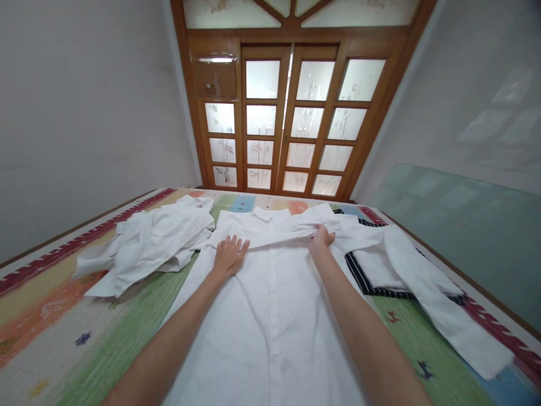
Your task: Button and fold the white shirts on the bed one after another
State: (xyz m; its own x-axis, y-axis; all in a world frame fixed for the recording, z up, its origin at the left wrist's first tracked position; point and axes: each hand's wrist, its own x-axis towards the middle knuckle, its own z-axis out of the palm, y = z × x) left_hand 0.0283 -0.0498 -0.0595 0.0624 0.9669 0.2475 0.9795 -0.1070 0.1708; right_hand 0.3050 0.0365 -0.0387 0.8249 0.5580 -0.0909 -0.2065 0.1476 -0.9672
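A white button-up shirt (270, 304) lies spread front side up, collar away from me, its button line running toward me. One sleeve is laid across its chest. My left hand (230, 255) rests on the shirt at the left end of that sleeve, palm down with fingers spread. My right hand (322, 237) pinches the sleeve's white cloth near the right side of the chest. The other sleeve (439, 304) stretches out to the right, over a folded white cloth with black striped edging (376, 268).
A crumpled heap of white clothing (156, 242) lies to the left. Everything rests on a colourful patterned bedspread (122, 344). A pale green panel (456, 231) borders the right side. Beyond the far edge stand wooden doors with glass panes (283, 118).
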